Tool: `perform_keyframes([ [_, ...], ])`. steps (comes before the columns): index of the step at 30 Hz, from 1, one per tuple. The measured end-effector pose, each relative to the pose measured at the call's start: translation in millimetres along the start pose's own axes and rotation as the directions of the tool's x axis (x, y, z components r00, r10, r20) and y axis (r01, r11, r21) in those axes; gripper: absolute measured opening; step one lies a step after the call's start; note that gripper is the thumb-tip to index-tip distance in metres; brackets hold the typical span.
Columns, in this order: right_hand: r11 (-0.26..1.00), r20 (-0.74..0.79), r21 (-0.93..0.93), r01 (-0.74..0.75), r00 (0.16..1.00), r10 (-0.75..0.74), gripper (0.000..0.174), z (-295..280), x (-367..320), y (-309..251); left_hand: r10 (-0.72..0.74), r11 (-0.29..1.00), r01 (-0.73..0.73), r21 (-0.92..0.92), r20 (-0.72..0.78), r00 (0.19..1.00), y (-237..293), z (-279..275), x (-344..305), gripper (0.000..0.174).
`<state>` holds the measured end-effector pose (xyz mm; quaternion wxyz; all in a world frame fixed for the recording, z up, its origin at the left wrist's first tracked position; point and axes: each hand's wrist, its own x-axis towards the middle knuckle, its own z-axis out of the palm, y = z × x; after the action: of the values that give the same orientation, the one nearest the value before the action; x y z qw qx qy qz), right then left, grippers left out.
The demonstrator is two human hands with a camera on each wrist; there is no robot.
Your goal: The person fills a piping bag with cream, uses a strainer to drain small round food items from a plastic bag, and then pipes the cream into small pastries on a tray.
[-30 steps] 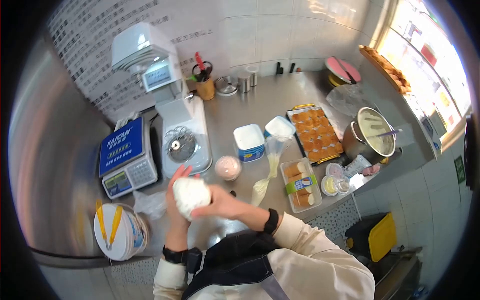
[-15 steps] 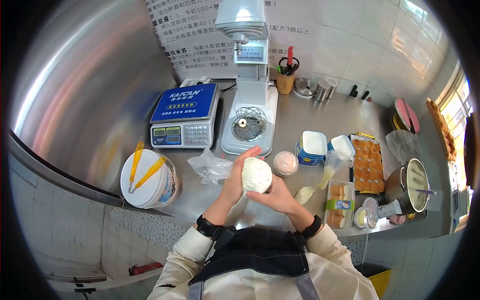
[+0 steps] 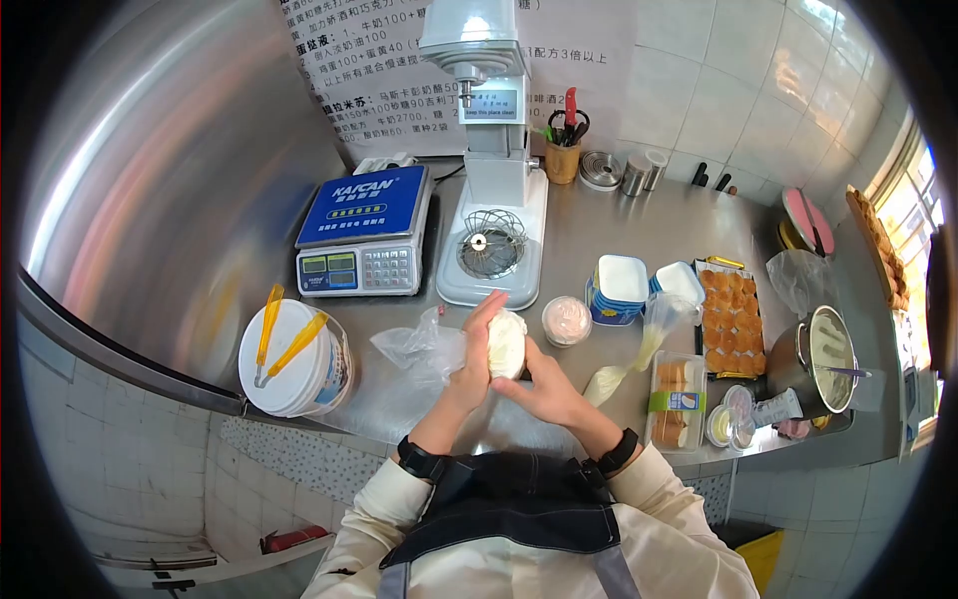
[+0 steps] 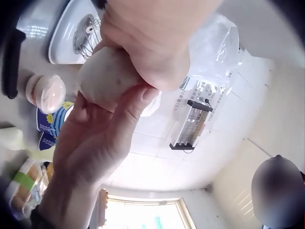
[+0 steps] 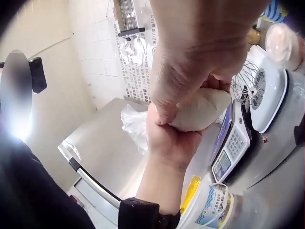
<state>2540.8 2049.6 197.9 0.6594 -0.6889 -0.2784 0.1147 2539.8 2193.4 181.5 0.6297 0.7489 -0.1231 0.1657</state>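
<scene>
A white, rounded ball (image 3: pixel 507 345) is held between both hands above the counter's front part. My left hand (image 3: pixel 473 361) lies along its left side with the fingers pointing up. On the other side my right hand (image 3: pixel 549 387) grips it, thumb at its lower edge. In the left wrist view the white ball (image 4: pixel 107 78) shows between the palms, with the right hand (image 4: pixel 97 138) below it. The right wrist view has the ball (image 5: pixel 202 109) resting in the left hand (image 5: pixel 174 143), the right thumb pressed to it. Its far side is hidden.
A tub of pink filling (image 3: pixel 567 321) stands right of the hands, a plastic bag (image 3: pixel 419 349) left. Behind are a mixer (image 3: pixel 491 262) and a scale (image 3: pixel 361 235). A lidded bucket (image 3: pixel 289 354) is far left; a pastry tray (image 3: pixel 733 324) and pot (image 3: pixel 818 364) stand right.
The head view has swung left since the oldest frame. Between my hands the ball has turned and now shows a narrower side, both hands still holding it.
</scene>
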Motion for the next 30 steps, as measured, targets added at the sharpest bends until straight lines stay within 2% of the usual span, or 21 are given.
perform_keyframes([
  [3, 0.987, 0.088, -0.122, -0.103, 0.990, 0.114, 0.055, 0, -1, -5, -0.009, 1.000, 0.009, 0.000, 0.126, 0.992, 3, -5, 1, 0.052],
  [5, 0.999, 0.055, -0.026, -0.048, 0.997, 0.049, 0.052, 2, -5, -3, -0.265, 0.838, 0.305, -0.452, 0.151, 0.952, 13, 0, -1, 0.052],
  [6, 0.999, 0.056, -0.023, -0.047, 0.997, 0.048, 0.052, 1, -5, -4, -0.266, 0.839, 0.306, -0.449, 0.150, 0.952, 11, 1, -1, 0.052],
  [8, 0.947, -0.012, 0.305, -0.105, 0.993, 0.114, 0.050, -1, -5, -10, -0.345, 0.799, 0.401, -0.449, 0.205, 0.916, 5, 4, -1, 0.058],
  [9, 0.946, -0.012, 0.306, -0.109, 0.993, 0.118, 0.050, -3, -3, -12, -0.348, 0.797, 0.404, -0.449, 0.206, 0.915, 4, 8, -3, 0.058],
  [11, 0.759, -0.128, 0.650, 0.023, 0.989, 0.080, 0.049, -12, 4, -16, -0.258, 0.867, 0.281, -0.411, 0.111, 0.960, 5, 18, -1, 0.060],
  [12, 0.763, -0.137, 0.645, 0.034, 0.988, 0.072, 0.049, -13, 6, -13, -0.248, 0.869, 0.274, -0.412, 0.118, 0.962, 5, 19, 2, 0.060],
  [14, 0.965, -0.125, 0.257, 0.045, 0.992, -0.013, 0.050, -12, 8, -8, -0.107, 0.962, 0.099, -0.253, -0.017, 0.994, 1, 22, 2, 0.055],
  [15, 0.999, -0.075, -0.045, 0.022, 0.997, -0.026, 0.045, -18, 6, -11, -0.103, 0.962, 0.097, -0.255, -0.012, 0.995, -2, 19, 4, 0.055],
  [16, 0.999, -0.079, -0.047, 0.023, 0.997, -0.027, 0.045, -22, 6, -18, -0.063, 0.983, 0.070, -0.169, 0.047, 0.997, -3, 13, 6, 0.055],
  [17, 0.985, 0.021, -0.154, -0.077, 0.997, 0.081, 0.045, -24, 5, -23, -0.029, 0.996, 0.038, -0.082, 0.108, 0.994, -3, 9, 7, 0.056],
  [18, 0.950, 0.107, -0.266, -0.162, 0.975, 0.197, 0.044, -26, 5, -25, -0.027, 0.996, 0.037, -0.081, 0.112, 0.993, -2, 9, 6, 0.056],
  [19, 0.951, 0.104, -0.263, -0.162, 0.975, 0.195, 0.044, -26, 3, -23, -0.116, 0.965, 0.155, -0.210, 0.188, 0.975, 6, 8, 6, 0.056],
  [20, 0.981, 0.106, -0.145, -0.132, 0.983, 0.148, 0.045, -24, -1, -18, -0.193, 0.904, 0.279, -0.323, 0.274, 0.942, 11, 7, 5, 0.056],
  [22, 0.995, 0.103, -0.023, -0.097, 0.990, 0.099, 0.045, -22, -4, -16, -0.238, 0.834, 0.339, -0.434, 0.272, 0.933, 10, 11, 5, 0.056],
  [23, 0.973, 0.070, 0.198, -0.114, 0.992, 0.102, 0.047, -21, -6, -18, -0.284, 0.745, 0.390, -0.541, 0.273, 0.919, 9, 14, 4, 0.057],
  [24, 0.904, 0.040, 0.411, -0.122, 0.992, 0.116, 0.048, -19, -8, -18, -0.291, 0.743, 0.397, -0.540, 0.274, 0.917, 9, 17, 2, 0.057],
  [25, 0.901, 0.039, 0.415, -0.126, 0.992, 0.121, 0.048, -18, -7, -17, -0.286, 0.777, 0.361, -0.515, 0.221, 0.932, 8, 21, 2, 0.057],
  [27, 0.717, -0.145, 0.697, 0.017, 0.982, 0.118, 0.049, -19, -1, -11, -0.242, 0.893, 0.274, -0.356, 0.132, 0.961, 0, 21, 2, 0.055],
  [28, 0.719, -0.150, 0.695, 0.021, 0.982, 0.116, 0.049, -20, 0, -8, -0.239, 0.893, 0.273, -0.357, 0.137, 0.961, 4, 23, 3, 0.055],
  [30, 0.791, -0.193, 0.598, 0.130, 0.981, -0.015, 0.050, -23, 2, -4, -0.099, 0.987, 0.107, -0.117, 0.067, 0.993, 16, 28, 5, 0.059],
])
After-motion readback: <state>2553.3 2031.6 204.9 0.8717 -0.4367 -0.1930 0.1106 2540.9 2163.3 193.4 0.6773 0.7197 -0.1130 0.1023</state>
